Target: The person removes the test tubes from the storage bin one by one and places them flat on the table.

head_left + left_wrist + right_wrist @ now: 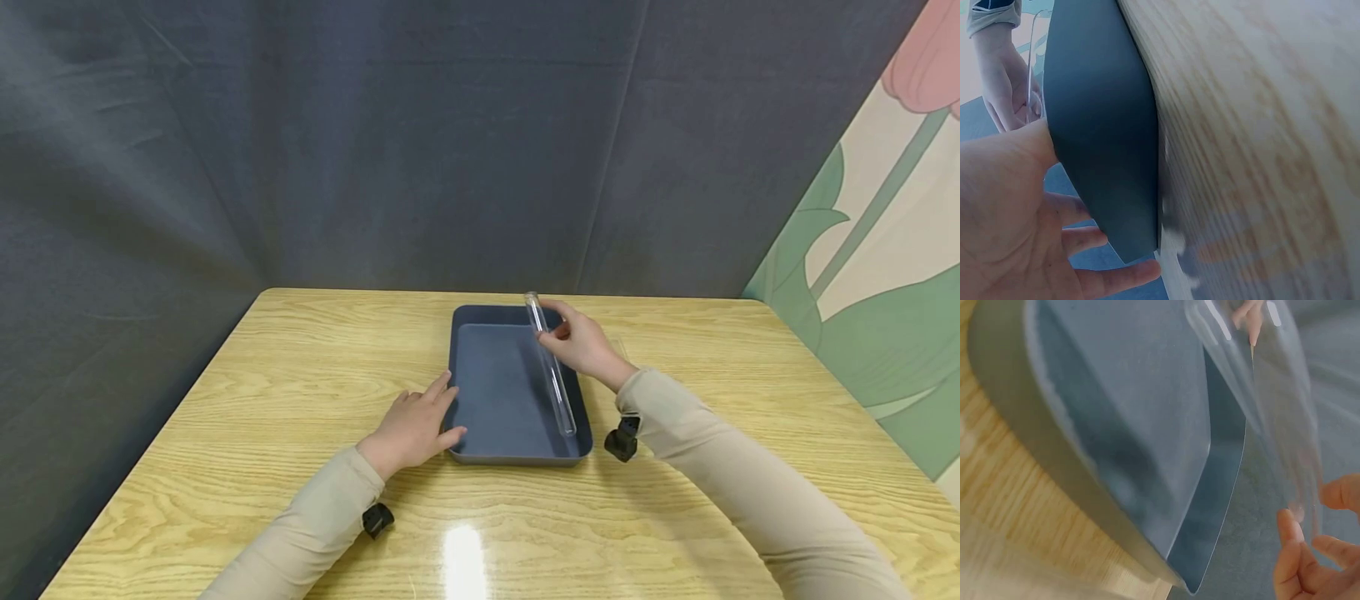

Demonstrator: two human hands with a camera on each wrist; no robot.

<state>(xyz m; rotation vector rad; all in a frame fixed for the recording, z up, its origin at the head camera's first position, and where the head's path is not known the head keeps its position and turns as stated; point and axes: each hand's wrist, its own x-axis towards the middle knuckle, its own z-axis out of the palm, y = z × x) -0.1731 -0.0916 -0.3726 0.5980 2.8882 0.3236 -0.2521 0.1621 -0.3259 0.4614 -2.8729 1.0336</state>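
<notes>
My right hand (583, 340) pinches a clear test tube (555, 379) near its far end, thumb on one side and fingers on the other. The tube slants above the right part of a blue-grey tray (491, 392), its near end close over the tray's front right corner. In the right wrist view the see-through tube (1272, 394) runs from the fingertips toward the camera. My left hand (411, 427) lies at the tray's left side with fingers spread. Its thumb reaches over the rim in the left wrist view, and other fingers extend along the tray's outer wall (1100, 112).
The tray stands on a light wood-grain table (300, 375). A dark cloth (420, 150) hangs behind the table and along its left side. At the right is a wall panel (892, 275) with a flower pattern. A faint clear edge shows on the table behind the right wrist.
</notes>
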